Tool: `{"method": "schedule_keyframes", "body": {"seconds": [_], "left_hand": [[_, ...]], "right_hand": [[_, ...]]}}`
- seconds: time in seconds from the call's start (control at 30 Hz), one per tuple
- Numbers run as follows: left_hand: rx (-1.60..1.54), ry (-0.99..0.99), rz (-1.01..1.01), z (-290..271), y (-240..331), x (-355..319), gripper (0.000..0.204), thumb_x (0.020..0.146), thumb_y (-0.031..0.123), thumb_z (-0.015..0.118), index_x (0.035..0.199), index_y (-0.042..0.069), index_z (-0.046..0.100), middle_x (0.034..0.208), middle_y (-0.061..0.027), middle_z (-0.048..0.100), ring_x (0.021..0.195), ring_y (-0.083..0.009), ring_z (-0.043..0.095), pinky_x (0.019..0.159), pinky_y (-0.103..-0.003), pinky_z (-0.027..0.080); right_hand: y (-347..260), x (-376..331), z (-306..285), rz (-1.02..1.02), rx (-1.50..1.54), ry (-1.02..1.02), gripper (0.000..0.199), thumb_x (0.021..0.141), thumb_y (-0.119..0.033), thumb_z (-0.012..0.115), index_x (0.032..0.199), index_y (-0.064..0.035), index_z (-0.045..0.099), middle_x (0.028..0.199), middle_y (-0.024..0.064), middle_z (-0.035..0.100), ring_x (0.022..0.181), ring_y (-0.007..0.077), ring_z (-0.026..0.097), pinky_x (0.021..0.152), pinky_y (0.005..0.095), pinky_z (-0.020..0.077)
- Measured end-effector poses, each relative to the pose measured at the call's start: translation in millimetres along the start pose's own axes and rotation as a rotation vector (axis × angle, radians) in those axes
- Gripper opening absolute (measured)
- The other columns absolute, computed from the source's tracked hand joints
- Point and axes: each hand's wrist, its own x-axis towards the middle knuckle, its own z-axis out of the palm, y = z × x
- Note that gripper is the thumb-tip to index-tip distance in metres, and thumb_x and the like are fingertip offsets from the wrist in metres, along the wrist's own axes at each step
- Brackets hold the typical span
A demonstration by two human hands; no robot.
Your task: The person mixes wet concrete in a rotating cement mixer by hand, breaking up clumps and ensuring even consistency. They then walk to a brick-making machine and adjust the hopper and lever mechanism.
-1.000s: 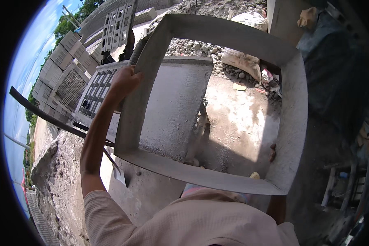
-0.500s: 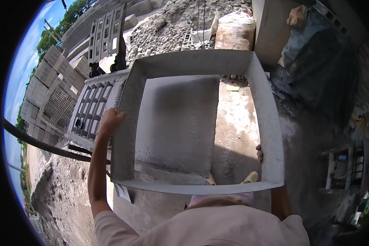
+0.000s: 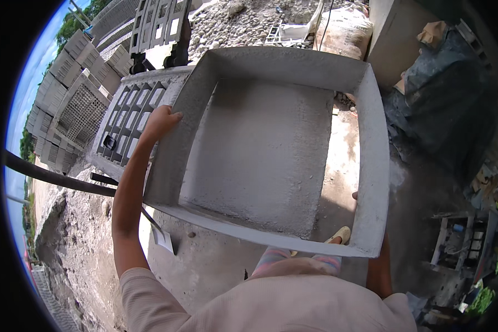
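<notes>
"What do you have on the left?"

"Watching the head feed from my desk, I find a slotted grey grid (image 3: 130, 119) at about ten o'clock, just beyond the left hand (image 3: 161, 123)."

"How is that hand set?"

"Closed. I see its fingers bent over the left wall of the frame (image 3: 290, 65), between nine and ten o'clock on it."

"And the frame itself?"

"A deep, grey, open-centred one, held at twelve o'clock from the torso (image 3: 293, 301). I can't pick out a long axis: it looks nearly square, and my lens bends its edges. The near edge slopes down toward the corner between four and five o'clock. Through the opening I see a grey slab (image 3: 254, 160) left of centre, with a sunlit strip of floor (image 3: 344, 149) at three o'clock. I can't tell whether frame and slab touch."

"And the right hand (image 3: 354, 195)?"

"Mostly hidden by the right wall. I get only a fingertip at four o'clock, so I can't tell how closed it is. It's nearer the torso; the left reaches farther out."
</notes>
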Motion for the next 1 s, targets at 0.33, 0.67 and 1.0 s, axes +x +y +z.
{"method": "schedule_keyframes", "body": {"seconds": [0.33, 0.67, 1.0], "left_hand": [[0.074, 0.017, -0.026, 5, -10, 21, 0.041, 0.073, 0.036, 0.057, 0.082, -0.004, 0.060, 0.083, -0.0230, 0.059, 0.083, -0.0346, 0.057, 0.075, -0.040, 0.043], [0.004, 0.002, 0.002, 5, -45, 37, 0.046, 0.073, 0.036, 0.057, 0.092, -0.006, 0.058, 0.086, -0.0241, 0.060, 0.086, -0.0333, 0.058, 0.077, -0.037, 0.043], [0.329, 0.109, -0.242, -30, -112, 51, 0.046, 0.074, 0.039, 0.056, 0.098, 0.000, 0.058, 0.094, -0.0201, 0.059, 0.090, -0.0307, 0.057, 0.078, -0.039, 0.042]], "right_hand": [[28, -29, 34, -0.089, 0.251, 0.227, 0.045, 0.090, -0.039, 0.035, 0.115, -0.0037, 0.042, 0.113, 0.0120, 0.048, 0.104, 0.0171, 0.048, 0.079, 0.0266, 0.0428], [30, 9, 34, 0.215, 0.512, 0.053, 0.047, 0.090, -0.041, 0.033, 0.119, -0.0052, 0.040, 0.115, 0.0117, 0.046, 0.106, 0.0159, 0.045, 0.081, 0.0264, 0.0413], [46, 64, 142, -0.516, -0.798, 0.227, 0.054, 0.091, -0.038, 0.028, 0.121, 0.0056, 0.038, 0.129, 0.0248, 0.031, 0.125, 0.0386, 0.017, 0.100, 0.0435, 0.0184]]}}
